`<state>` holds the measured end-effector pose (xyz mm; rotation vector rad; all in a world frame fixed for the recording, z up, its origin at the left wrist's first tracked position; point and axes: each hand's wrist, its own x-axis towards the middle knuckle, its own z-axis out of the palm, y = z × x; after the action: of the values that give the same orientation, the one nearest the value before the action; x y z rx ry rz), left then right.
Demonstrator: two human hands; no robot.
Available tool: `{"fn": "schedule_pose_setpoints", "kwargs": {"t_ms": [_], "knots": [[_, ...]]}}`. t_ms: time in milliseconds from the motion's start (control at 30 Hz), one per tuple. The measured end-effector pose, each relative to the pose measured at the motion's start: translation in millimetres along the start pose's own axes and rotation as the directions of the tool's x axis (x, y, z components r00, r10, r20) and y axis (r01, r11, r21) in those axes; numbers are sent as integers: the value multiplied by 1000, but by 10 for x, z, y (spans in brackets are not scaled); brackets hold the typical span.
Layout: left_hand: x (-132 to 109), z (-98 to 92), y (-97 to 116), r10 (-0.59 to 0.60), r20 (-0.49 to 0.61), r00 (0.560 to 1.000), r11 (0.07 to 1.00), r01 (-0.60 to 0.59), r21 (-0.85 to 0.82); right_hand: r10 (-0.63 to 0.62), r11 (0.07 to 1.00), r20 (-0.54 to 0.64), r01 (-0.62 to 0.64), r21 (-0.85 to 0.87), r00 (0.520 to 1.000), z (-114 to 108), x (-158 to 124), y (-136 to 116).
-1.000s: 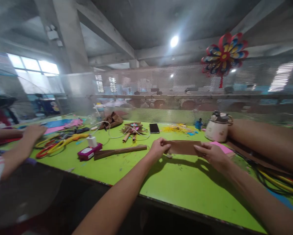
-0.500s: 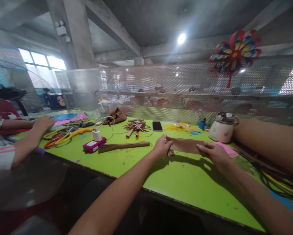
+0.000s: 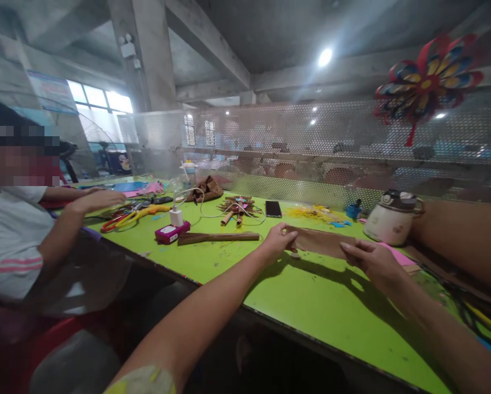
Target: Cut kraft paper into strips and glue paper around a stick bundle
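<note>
A brown paper strip (image 3: 319, 241) is held level just above the green table (image 3: 311, 306), stretched between both my hands. My left hand (image 3: 278, 242) pinches its left end with the fingers closed. My right hand (image 3: 371, 260) grips the right end, fingers pressed on the strip's edge. A pink sheet (image 3: 397, 255) lies on the table just behind my right hand.
A white pot (image 3: 391, 222) stands at the back right beside a big brown paper roll (image 3: 462, 241). Left of my hands lie a folded brown bundle (image 3: 218, 237), a pink box with a charger (image 3: 172, 231), a phone (image 3: 273, 208) and scissors (image 3: 134, 217). Another person's arm (image 3: 70, 224) rests at the left.
The view has swung to the left, bringing the person on the left further into the picture. My hands keep hold of the brown strip in much the same pose.
</note>
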<state>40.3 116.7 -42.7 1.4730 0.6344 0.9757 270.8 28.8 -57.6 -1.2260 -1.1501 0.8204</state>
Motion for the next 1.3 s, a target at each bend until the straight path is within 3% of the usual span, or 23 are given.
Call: {"fn": "schedule_pose_setpoints", "kwargs": {"t_ms": [267,433,533,900,1100,1300], "knots": [[-8,-18,-32,-26,74,997,1000,27,-9,150,977,131,-167,132,980,55,-125,-191],[-16,-9,45,-16,75,997,1000,16,-1,76,992,157,-91,91,985,67,-109,-215],[7,-42,105,13,98,995,1000,-13,-3,34,996,133,-45,81,991,101,-75,-221],[21,-71,208,118,-24,993,961,-108,256,27,998,47,-29,48,999,149,-75,-261],[6,-51,223,86,-30,996,982,-80,169,-5,1000,9,4,21,1000,138,-64,-231],[-51,-43,251,59,34,998,994,-62,92,-14,1000,-17,14,23,1000,92,-27,-153]]}}
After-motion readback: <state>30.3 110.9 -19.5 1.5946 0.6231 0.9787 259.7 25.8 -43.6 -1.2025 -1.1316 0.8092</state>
